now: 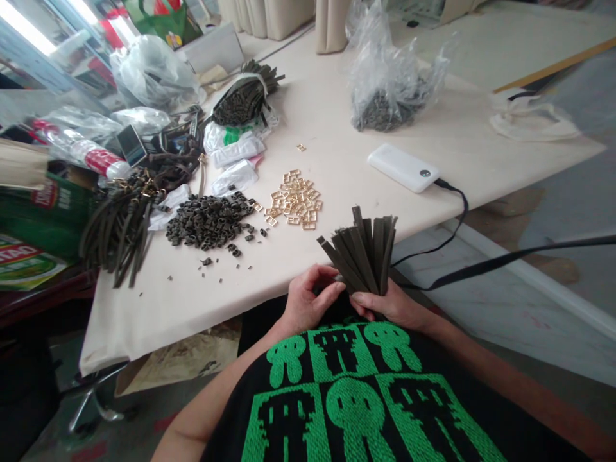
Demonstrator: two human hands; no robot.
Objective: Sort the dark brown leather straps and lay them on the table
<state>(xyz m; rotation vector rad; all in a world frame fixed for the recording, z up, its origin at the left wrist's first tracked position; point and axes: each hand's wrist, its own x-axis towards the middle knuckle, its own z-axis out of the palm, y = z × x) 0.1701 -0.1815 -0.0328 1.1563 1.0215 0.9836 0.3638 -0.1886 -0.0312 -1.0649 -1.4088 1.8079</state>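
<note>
A bundle of dark olive straps [364, 250] fans upward just past the near edge of the white table [337, 173]. My right hand [392, 305] is wrapped round the bundle's lower end. My left hand [308, 298] is beside it, fingers curled and pinching at the base of the straps. On the table ahead lie a pile of small dark loops [206, 221] and a pile of gold buckles [294, 200].
A heap of finished dark straps [120, 224] lies at the table's left edge. A white power bank [403, 168] with a black cable sits to the right. Farther back are a clear bag of dark parts [385, 96], another strap bundle [243, 99] and plastic bags.
</note>
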